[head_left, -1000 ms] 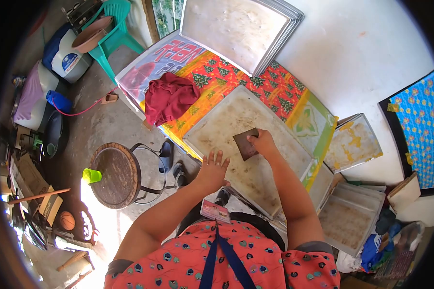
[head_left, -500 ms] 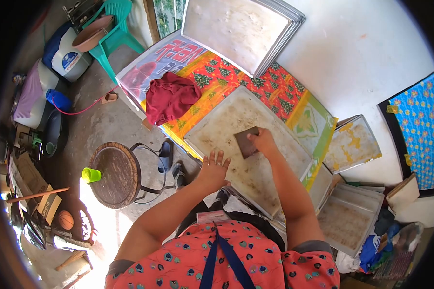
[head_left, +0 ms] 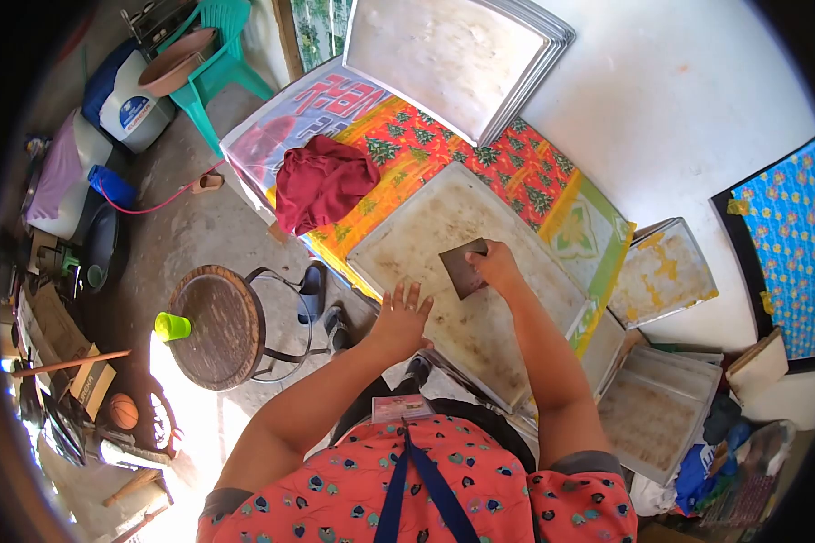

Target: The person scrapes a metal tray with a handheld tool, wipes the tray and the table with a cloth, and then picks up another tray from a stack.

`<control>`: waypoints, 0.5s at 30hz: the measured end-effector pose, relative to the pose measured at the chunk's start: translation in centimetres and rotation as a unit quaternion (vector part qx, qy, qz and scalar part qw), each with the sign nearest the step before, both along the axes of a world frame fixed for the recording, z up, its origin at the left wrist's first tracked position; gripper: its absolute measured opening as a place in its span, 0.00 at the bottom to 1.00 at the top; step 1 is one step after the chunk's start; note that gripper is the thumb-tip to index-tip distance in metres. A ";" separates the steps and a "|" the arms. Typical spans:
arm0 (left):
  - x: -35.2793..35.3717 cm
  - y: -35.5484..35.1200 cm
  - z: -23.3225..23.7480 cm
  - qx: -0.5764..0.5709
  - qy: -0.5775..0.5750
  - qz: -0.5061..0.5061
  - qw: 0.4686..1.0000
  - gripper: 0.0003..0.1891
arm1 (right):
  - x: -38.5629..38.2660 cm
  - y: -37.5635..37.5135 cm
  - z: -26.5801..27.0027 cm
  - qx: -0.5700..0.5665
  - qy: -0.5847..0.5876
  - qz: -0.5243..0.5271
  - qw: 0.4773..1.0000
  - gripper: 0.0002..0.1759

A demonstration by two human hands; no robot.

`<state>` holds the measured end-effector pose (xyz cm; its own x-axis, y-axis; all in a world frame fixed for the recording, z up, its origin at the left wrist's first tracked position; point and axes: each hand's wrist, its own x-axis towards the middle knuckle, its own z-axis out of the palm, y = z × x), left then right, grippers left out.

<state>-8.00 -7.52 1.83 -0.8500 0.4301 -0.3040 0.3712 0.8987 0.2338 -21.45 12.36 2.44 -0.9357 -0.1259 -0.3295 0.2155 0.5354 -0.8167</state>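
Note:
A stained metal baking tray (head_left: 480, 348) lies on the covered table in front of me. My right hand (head_left: 493, 267) pinches one edge of a flat, dark brown rectangular piece (head_left: 462, 270), its fingers partly hidden from above. The piece rests against the tray's surface; I cannot make out whether it is a scraper or a stiff sheet. At the tray's near left edge, my left hand (head_left: 401, 321) lies flat with its fingers spread, holding nothing.
Crumpled maroon cloth (head_left: 324, 185) sits left of the tray. Stacked trays (head_left: 448, 63) lean at the back, and more trays (head_left: 647, 407) stand at right. A round stool (head_left: 215, 330) bearing a green cup (head_left: 172, 327) is on my left. Behind it stands a green chair (head_left: 217, 86).

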 end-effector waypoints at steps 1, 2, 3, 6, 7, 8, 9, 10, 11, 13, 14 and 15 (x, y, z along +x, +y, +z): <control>0.1 -0.1 0.0 0.001 0.003 -0.001 1.000 0.48 | 0.3 -0.4 0.4 0.045 0.024 0.051 0.997 0.15; 0.0 -0.1 0.0 -0.002 0.004 0.001 1.000 0.48 | 0.7 -0.8 0.7 0.091 0.049 0.099 0.990 0.16; -0.1 -0.1 -0.1 -0.004 0.003 0.000 1.000 0.47 | 1.1 -1.0 1.1 0.136 0.072 0.145 0.977 0.16; 0.0 0.0 -0.3 0.000 0.003 -0.001 1.000 0.47 | -1.8 1.2 -1.2 0.036 0.017 -0.021 0.999 0.17; 0.0 -0.1 -0.3 0.001 0.004 0.000 1.000 0.47 | -1.7 0.8 -1.2 0.093 0.045 0.034 0.994 0.17; -0.1 -0.1 -0.3 -0.003 0.004 0.001 1.000 0.47 | -1.1 0.0 -0.7 0.149 0.073 0.086 0.982 0.17; -0.2 0.0 -0.2 -0.007 0.004 0.001 1.000 0.47 | -0.4 -0.7 -0.2 0.204 0.099 0.136 0.964 0.18; 0.0 0.1 -0.2 -0.012 0.001 -0.003 1.000 0.47 | 0.4 -1.2 0.1 0.148 0.145 0.140 0.968 0.18; 0.3 0.2 -0.1 -0.009 -0.005 -0.006 1.000 0.47 | -0.3 0.2 -1.3 0.114 0.113 0.082 0.984 0.17; -0.1 0.0 0.0 -0.004 -0.008 0.000 1.000 0.47 | -3.2 2.0 -1.6 0.046 0.060 -0.027 0.997 0.17; 0.0 -0.1 -0.1 -0.006 -0.002 0.000 1.000 0.47 | -3.4 2.9 -0.6 -0.065 -0.065 -0.110 0.990 0.16; 0.2 0.0 -0.2 -0.008 0.004 -0.001 1.000 0.47 | -3.2 2.4 -0.4 -0.006 -0.002 -0.070 0.998 0.15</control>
